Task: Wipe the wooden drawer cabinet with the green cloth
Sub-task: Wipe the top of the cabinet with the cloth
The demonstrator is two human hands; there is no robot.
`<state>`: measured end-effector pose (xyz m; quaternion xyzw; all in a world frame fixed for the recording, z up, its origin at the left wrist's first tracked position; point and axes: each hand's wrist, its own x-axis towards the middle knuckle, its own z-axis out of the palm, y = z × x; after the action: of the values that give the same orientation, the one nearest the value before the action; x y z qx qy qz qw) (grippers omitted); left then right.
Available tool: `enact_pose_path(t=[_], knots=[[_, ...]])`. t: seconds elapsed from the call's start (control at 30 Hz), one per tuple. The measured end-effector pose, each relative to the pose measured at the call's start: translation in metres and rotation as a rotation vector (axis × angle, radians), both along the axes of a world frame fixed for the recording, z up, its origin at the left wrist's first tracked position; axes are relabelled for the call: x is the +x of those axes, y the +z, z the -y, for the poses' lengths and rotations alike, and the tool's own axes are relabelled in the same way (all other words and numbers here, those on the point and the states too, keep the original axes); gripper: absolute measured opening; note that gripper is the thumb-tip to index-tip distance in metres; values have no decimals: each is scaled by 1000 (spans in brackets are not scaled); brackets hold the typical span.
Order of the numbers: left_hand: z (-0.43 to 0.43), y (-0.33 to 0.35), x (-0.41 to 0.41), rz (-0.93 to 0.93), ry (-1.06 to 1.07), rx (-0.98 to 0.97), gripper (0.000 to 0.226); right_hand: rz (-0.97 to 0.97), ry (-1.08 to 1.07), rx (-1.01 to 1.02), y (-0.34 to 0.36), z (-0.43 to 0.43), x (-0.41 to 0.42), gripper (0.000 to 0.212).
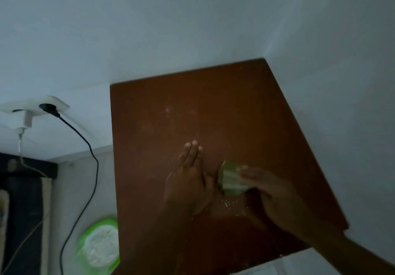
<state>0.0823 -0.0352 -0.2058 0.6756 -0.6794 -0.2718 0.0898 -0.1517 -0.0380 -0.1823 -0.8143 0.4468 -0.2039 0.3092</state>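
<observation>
The wooden drawer cabinet (192, 108) shows its reddish-brown top, pushed into a corner of white walls; its drawers are out of sight. My left hand (189, 180) lies flat on the top near the middle, fingers together and pointing away from me. Just to its right, my right hand (271, 191) presses the folded green cloth (232, 179) onto the wood. Pale crumbs or dust specks (229, 205) lie on the top just below the cloth, and faint smudges mark the far half.
On the left wall sits a white socket (51, 104) with a black plug and cable (85, 146) hanging down, plus a white charger (25, 120). A green container with white contents (100, 247) stands on the floor left of the cabinet. Dark furniture fills the far left.
</observation>
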Motion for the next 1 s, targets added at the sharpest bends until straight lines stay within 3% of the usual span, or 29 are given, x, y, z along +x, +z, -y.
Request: enact_pose_path(t=[0.1, 0.2, 0.3, 0.47, 0.53, 0.67, 0.77, 0.87, 1.0], knots=[[1, -5, 2, -3, 5, -16, 82, -34, -258, -79, 8, 87, -26, 52], [-1, -6, 0, 21, 23, -15, 79, -171, -286, -96, -21, 118, -50, 61], [3, -3, -1, 40, 20, 2, 66, -143, -253, -95, -36, 47, -43, 53], [1, 15, 1, 78, -5, 60, 60, 50, -85, 113, -16, -77, -21, 44], [-19, 28, 9, 98, 7, 22, 59, 108, -270, 89, 0, -45, -25, 50], [-88, 27, 33, 149, 68, -58, 63, -29, -473, 11, 6, 63, -21, 55], [-140, 16, 40, 191, 143, -65, 65, -107, -302, -42, -28, 51, 9, 56], [-167, 7, 31, 169, 209, -49, 66, -64, -59, -91, -43, -36, 29, 46], [-162, 8, 22, 67, 335, -23, 71, -24, 233, 38, -38, -144, 15, 48]])
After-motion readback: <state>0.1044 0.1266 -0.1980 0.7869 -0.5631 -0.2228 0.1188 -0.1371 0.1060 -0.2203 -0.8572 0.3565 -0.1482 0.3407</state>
